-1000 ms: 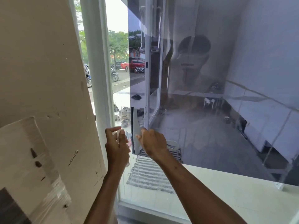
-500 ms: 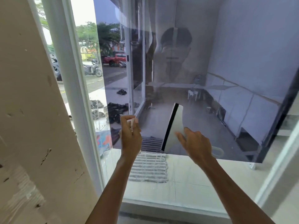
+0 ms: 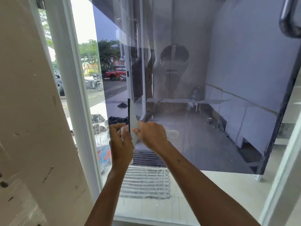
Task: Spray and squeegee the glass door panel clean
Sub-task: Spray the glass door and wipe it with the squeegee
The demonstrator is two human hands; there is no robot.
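right hand (image 3: 152,136) raised, gripping squeegee (image 3: 133,122) (blade upright) at glass door panel (image 3: 211,95) | left hand (image 3: 121,145) just beside, fingers curled round small white item (image 3: 122,130)

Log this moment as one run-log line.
stage: squeegee | right hand: grips squeegee, blade upright at glass panel | left hand: holds small whitish object, identity unclear

left hand (image 3: 121,145): bare; tiny glint on one finger, too small to tell
right hand (image 3: 153,136): bare
left forearm (image 3: 110,190): bare, unsleeved
right forearm (image 3: 195,176): bare, small dark spots near wrist
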